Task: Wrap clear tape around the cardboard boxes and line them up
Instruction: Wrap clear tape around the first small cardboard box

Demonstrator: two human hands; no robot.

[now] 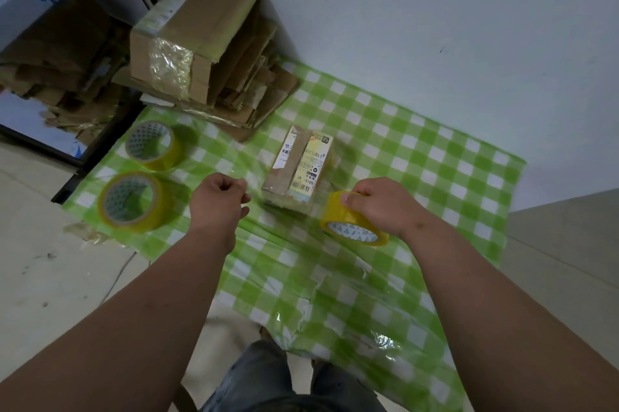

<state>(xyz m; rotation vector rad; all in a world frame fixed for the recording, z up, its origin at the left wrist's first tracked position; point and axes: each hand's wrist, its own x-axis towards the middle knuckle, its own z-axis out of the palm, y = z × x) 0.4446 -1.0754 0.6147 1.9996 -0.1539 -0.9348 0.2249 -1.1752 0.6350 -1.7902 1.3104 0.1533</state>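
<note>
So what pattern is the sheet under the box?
Green and white checks on the sheet, head view.

Sheet (418, 157) on floor: green-and-white check, glossy. Small box (299, 167): brown cardboard, white and pale-yellow labels with black print and barcodes. Tape roll (351, 220) in right hand (382, 203): yellow tint, white core with small green marks. Two spare rolls (152, 145) (130, 200): same yellow, same white-green cores. Big box (187, 39): brown, yellowish shiny tape bands. Flattened cardboard stack (248, 89): brown. Wall (435, 26): pale grey-white. Floor (40, 260): light beige. Trousers (268, 378): dark grey-blue.

A green-and-white checked sheet (418, 157) covers the floor beside a white wall (435, 26).
</note>
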